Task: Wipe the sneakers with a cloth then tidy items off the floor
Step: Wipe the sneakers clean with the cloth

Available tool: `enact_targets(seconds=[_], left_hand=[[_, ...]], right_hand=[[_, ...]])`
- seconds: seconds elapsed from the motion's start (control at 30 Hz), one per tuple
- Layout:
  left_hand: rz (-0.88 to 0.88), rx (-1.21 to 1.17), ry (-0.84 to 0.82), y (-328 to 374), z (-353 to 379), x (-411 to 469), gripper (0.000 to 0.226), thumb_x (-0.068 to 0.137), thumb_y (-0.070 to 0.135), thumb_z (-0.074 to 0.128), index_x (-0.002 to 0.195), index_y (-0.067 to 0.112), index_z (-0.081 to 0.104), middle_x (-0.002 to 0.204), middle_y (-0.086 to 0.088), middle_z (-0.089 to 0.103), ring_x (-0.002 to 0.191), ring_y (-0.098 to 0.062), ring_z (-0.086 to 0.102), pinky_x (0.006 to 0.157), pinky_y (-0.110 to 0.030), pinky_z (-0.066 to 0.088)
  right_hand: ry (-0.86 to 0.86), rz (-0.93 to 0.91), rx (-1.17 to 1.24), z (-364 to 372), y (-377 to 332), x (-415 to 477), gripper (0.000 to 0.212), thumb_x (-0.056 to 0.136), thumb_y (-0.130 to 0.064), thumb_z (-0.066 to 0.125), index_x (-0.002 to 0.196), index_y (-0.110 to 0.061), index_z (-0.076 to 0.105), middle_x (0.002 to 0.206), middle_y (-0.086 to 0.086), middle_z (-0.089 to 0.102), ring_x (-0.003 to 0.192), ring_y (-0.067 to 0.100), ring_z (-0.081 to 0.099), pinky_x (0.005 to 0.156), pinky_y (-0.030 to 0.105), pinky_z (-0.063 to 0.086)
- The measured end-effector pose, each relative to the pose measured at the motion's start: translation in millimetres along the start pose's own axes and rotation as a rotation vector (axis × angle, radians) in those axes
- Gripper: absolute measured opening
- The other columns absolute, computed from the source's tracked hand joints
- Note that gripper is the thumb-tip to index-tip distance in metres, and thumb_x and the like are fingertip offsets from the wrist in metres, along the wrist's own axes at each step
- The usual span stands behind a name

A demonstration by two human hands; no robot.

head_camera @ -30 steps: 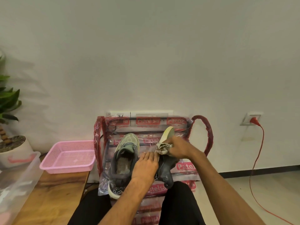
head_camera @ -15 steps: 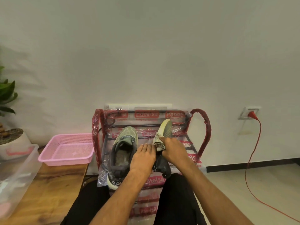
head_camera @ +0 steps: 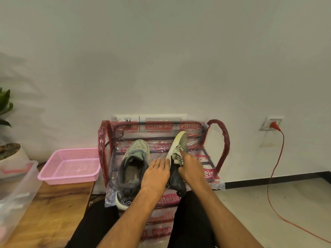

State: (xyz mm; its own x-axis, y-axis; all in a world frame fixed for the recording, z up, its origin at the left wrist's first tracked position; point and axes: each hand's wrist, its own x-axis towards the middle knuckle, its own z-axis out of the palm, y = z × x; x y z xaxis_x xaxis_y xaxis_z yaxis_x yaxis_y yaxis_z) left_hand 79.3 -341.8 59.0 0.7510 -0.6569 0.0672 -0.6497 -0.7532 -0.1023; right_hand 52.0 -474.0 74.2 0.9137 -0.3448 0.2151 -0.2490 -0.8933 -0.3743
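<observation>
Two grey-green sneakers lie on a plastic-wrapped red rack [head_camera: 223,145]. The left sneaker [head_camera: 133,169] sits upright with its opening showing. The right sneaker [head_camera: 180,142] is tipped on its side, pale sole edge to the left. My left hand [head_camera: 155,174] rests flat with straight fingers between the two shoes, steadying the tipped one. My right hand [head_camera: 189,167] grips a crumpled patterned cloth [head_camera: 176,155] and presses it against the right sneaker's side.
A pink plastic basket [head_camera: 69,166] stands on a wooden table [head_camera: 48,212] at the left, beside a clear plastic box [head_camera: 16,190] and a potted plant [head_camera: 7,133]. A red cable [head_camera: 275,158] runs from a wall socket down across the floor at the right.
My right hand with the cloth has slid back down along the right sneaker, from near its toe toward the middle. The view has tilted slightly. My left hand stays in place.
</observation>
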Motion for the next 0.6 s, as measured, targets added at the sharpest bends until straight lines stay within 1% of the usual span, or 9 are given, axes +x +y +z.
enact_targets(seconds=[0.13, 0.2, 0.3, 0.37, 0.47, 0.53, 0.6], left_hand=[[-0.004, 0.001, 0.003, -3.5, 1.2, 0.3, 0.094, 0.086, 0.021, 0.068, 0.152, 0.003, 0.004, 0.157, -0.017, 0.02, 0.146, -0.028, 0.017, 0.121, -0.039, 0.009], [-0.01, 0.006, -0.002, -5.0, 1.8, 0.3, 0.097, 0.084, 0.025, 0.071, 0.152, 0.002, 0.005, 0.156, -0.017, 0.021, 0.146, -0.028, 0.017, 0.121, -0.04, 0.01], [-0.011, 0.02, -0.011, -7.1, 3.1, 1.8, 0.101, 0.082, 0.027, 0.073, 0.151, 0.002, 0.004, 0.156, -0.017, 0.021, 0.146, -0.028, 0.017, 0.121, -0.04, 0.011], [-0.002, 0.039, -0.015, -7.6, 0.9, 2.0, 0.103, 0.082, 0.031, 0.073, 0.151, 0.001, 0.003, 0.156, -0.017, 0.021, 0.145, -0.029, 0.017, 0.121, -0.04, 0.011], [0.011, 0.068, -0.018, -8.4, -2.1, -0.1, 0.102, 0.084, 0.034, 0.07, 0.151, -0.001, 0.001, 0.156, -0.019, 0.02, 0.146, -0.03, 0.016, 0.121, -0.04, 0.01], [0.015, 0.076, -0.03, -8.4, -3.0, -0.4, 0.102, 0.085, 0.033, 0.069, 0.151, -0.001, -0.001, 0.157, -0.019, 0.017, 0.146, -0.03, 0.014, 0.121, -0.04, 0.009], [0.016, 0.068, -0.032, -8.6, -1.9, 0.6, 0.103, 0.085, 0.034, 0.069, 0.151, 0.0, -0.002, 0.157, -0.018, 0.016, 0.147, -0.029, 0.013, 0.121, -0.04, 0.008]], right_hand=[[0.043, 0.062, 0.066, -4.9, -7.7, 24.6, 0.051, 0.083, 0.002, 0.058, 0.132, -0.008, 0.051, 0.117, 0.014, 0.065, 0.104, 0.031, 0.063, 0.087, 0.043, 0.054], [0.03, 0.078, 0.088, -6.0, -12.6, 25.8, 0.046, 0.082, 0.002, 0.057, 0.126, -0.007, 0.055, 0.113, 0.015, 0.066, 0.101, 0.032, 0.063, 0.085, 0.041, 0.053], [-0.056, 0.056, 0.118, -7.2, -14.3, 13.2, 0.038, 0.078, 0.001, 0.056, 0.114, -0.007, 0.062, 0.1, 0.015, 0.069, 0.09, 0.031, 0.064, 0.078, 0.038, 0.054], [-0.097, 0.026, 0.16, -9.3, -11.7, 3.2, 0.038, 0.076, 0.001, 0.056, 0.111, -0.01, 0.066, 0.095, 0.011, 0.071, 0.084, 0.027, 0.064, 0.075, 0.037, 0.055], [-0.177, -0.021, 0.179, -16.4, -10.5, -12.3, 0.036, 0.077, -0.001, 0.057, 0.108, -0.014, 0.068, 0.092, 0.006, 0.072, 0.081, 0.022, 0.065, 0.072, 0.034, 0.056], [-0.268, -0.03, 0.185, -26.0, -6.1, -17.5, 0.023, 0.081, -0.005, 0.059, 0.1, -0.013, 0.069, 0.088, 0.005, 0.071, 0.078, 0.02, 0.065, 0.069, 0.035, 0.056], [-0.363, -0.007, 0.207, -42.9, 1.1, -14.5, 0.011, 0.084, -0.011, 0.06, 0.091, -0.009, 0.07, 0.083, 0.006, 0.071, 0.075, 0.021, 0.067, 0.069, 0.042, 0.058]])
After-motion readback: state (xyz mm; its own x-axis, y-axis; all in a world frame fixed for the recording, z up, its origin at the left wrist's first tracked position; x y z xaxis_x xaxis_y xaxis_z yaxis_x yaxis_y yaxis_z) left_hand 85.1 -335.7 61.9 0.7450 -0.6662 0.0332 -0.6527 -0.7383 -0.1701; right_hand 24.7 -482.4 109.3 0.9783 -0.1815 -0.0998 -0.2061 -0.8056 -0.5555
